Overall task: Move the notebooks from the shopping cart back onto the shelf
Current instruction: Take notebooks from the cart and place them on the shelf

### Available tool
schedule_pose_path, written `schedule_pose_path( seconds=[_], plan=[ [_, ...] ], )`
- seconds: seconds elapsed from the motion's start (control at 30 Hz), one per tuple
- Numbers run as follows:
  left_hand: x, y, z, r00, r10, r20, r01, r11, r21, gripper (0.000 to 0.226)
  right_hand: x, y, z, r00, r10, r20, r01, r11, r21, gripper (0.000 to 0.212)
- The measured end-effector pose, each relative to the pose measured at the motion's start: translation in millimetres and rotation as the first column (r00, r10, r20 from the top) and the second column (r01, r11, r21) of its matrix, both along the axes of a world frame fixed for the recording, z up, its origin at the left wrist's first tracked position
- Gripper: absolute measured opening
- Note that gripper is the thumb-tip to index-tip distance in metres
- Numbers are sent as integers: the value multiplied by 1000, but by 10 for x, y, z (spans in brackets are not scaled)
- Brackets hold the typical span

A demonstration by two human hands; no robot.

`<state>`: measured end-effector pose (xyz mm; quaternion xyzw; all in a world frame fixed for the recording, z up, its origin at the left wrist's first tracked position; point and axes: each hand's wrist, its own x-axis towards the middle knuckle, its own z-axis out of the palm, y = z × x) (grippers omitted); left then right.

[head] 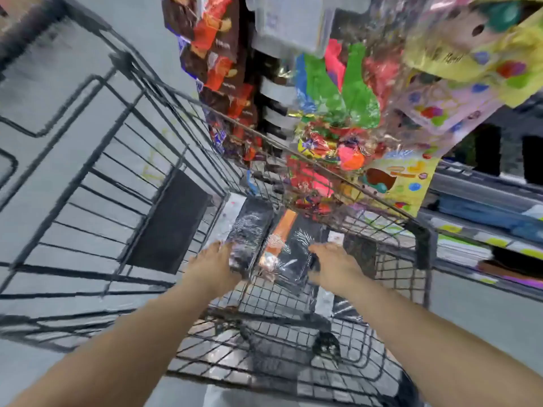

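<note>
Bright, even light; heavy motion blur

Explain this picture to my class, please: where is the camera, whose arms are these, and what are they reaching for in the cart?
There is no machine here. The single picture comes from a camera worn on a person's head, looking down, so the two bare arms are the wearer's own. Both reach into a wire shopping cart. The left hand and right hand are at the two sides of dark, plastic-wrapped notebooks in the cart; blur hides whether the fingers have closed on them. Colourful packets hang beyond the cart. A shelf with stacked goods stands to the right.
</note>
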<state>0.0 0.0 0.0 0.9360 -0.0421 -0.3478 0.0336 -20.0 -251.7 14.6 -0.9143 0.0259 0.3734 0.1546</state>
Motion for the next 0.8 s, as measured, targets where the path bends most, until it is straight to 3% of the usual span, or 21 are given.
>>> schedule_pose_path(
  seconds=[0.2, 0.3, 0.43, 0.67, 0.8],
  plan=[
    [262, 387, -437, 970, 199, -140, -215, 970, -113, 66, 6, 554, -595, 939, -271, -211, 305, 941, 150, 57],
    [371, 499, -748, 926, 356, -125, -371, 919, -131, 64, -2, 824, -847, 907, -349, -235, 393, 902, 179, 56],
    [434, 443, -1020, 877, 456, -148, -471, 878, -88, 85, -60, 1043, -1025, 874, -426, -233, 479, 838, 262, 49],
    [475, 331, -1392, 858, 506, -91, -506, 862, 22, 116, -124, 1027, -1245, 872, -459, -172, 487, 848, 208, 51],
    [499, 304, -1307, 848, 526, -62, -518, 849, 105, 120, -96, 979, -1267, 882, -435, -180, 463, 872, 160, 47]
  ],
)
